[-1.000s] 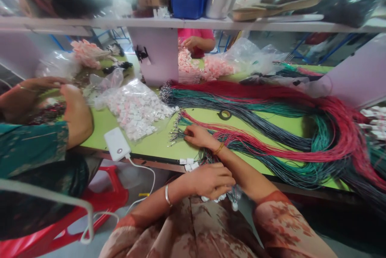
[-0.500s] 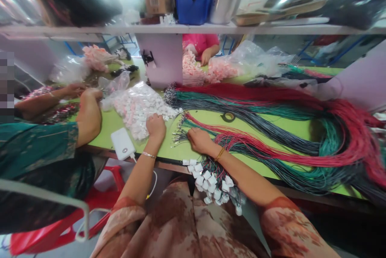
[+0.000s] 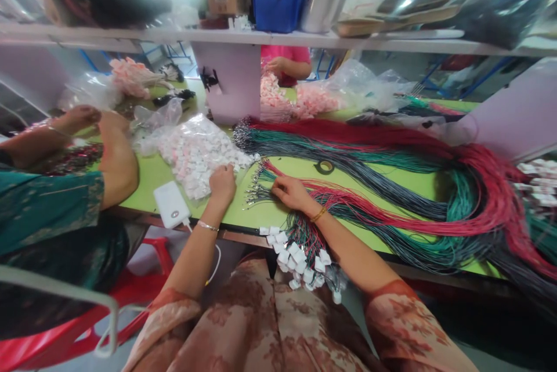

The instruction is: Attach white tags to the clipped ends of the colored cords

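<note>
head view: nearest me, below the black tape roll, white connectors hang at the table edge. left of the roll and nearer, the right hand curls over the front wires; i cannot tell if it clamps them. farther left, the left hand bunches its fingers by the bag of white pieces, grip unclear to me. the thick wire bundle runs beyond the roll.

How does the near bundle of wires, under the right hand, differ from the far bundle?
The near bundle is thinner; the far bundle is thicker. The right hand touches the near bundle, while no hand touches the far bundle. The near bundle's metal tips fan out; the far bundle's tips crowd together. Both contain red, green and dark wires.
</note>
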The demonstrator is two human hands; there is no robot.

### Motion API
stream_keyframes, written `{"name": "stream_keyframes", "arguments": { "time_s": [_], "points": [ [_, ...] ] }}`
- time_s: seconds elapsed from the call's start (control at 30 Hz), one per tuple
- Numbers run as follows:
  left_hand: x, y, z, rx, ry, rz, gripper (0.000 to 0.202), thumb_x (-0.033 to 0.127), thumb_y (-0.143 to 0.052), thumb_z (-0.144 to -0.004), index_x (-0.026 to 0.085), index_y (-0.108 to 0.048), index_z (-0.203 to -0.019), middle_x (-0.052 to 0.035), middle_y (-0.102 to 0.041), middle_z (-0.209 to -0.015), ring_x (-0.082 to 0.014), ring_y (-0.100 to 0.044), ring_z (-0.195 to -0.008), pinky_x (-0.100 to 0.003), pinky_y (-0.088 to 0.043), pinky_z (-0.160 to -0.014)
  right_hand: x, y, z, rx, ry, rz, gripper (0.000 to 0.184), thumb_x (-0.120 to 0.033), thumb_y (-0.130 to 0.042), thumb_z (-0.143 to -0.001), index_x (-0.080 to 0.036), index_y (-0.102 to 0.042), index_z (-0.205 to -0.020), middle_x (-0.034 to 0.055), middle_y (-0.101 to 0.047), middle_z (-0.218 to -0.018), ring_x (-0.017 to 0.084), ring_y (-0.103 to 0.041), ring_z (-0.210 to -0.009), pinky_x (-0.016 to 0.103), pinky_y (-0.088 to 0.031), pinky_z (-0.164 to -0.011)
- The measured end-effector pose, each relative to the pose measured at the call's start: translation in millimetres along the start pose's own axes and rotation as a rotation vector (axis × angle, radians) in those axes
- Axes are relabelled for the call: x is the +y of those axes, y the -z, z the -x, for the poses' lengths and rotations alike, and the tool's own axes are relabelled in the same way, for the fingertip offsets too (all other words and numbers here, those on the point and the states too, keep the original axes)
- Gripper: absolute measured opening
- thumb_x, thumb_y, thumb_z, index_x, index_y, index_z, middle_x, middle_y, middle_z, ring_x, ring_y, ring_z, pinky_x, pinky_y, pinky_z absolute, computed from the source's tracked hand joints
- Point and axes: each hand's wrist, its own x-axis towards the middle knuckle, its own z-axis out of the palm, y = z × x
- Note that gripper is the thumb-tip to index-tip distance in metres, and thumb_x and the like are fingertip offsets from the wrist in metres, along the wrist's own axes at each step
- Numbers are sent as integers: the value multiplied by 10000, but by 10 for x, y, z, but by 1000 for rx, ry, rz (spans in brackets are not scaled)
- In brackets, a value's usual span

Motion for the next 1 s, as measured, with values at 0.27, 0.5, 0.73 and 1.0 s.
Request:
{"name": "stream_keyframes", "arguments": {
  "time_s": [0.27, 0.5, 0.73, 1.0],
  "points": [
    [197, 14, 198, 48, 37, 1166, 145, 291, -623, -811, 172, -602, -891, -9, -590, -781, -128, -562, -702, -257, -440, -691, -261, -11, -100, 39, -104, -365, 183, -343, -526, -828, -171, -552, -770, -19, -537, -680, 105, -427, -601, 229, -362, -588],
    [467, -26, 399, -289, 213, 1852, 357, 295, -832, -624, 149, -643, -889, -20, -661, -827, -89, -607, -714, -204, -480, -688, -336, 0, -76, 135, -155, -421, 201, -368, -541, -804, -169, -563, -781, -13, -554, -684, 105, -440, -612, 231, -381, -614],
    [490, -64, 420, -436, 250, 1926, 352, 264, -840, -620, 164, -654, -901, 3, -661, -805, -45, -549, -573, -171, -439, -539, -294, 42, -45, 77, -194, -420, 238, -383, -515, -796, -169, -526, -692, -34, -470, -606, 96, -387, -571, 228, -337, -563],
    [529, -30, 441, -511, 194, 1888, 302, 259, -818, -643, 152, -688, -894, -17, -670, -798, -54, -554, -595, -184, -471, -591, -263, 46, -59, 11, -184, -384, 252, -380, -515, -803, -177, -496, -655, -49, -424, -563, 86, -347, -539, 218, -272, -519]
  ]
}}
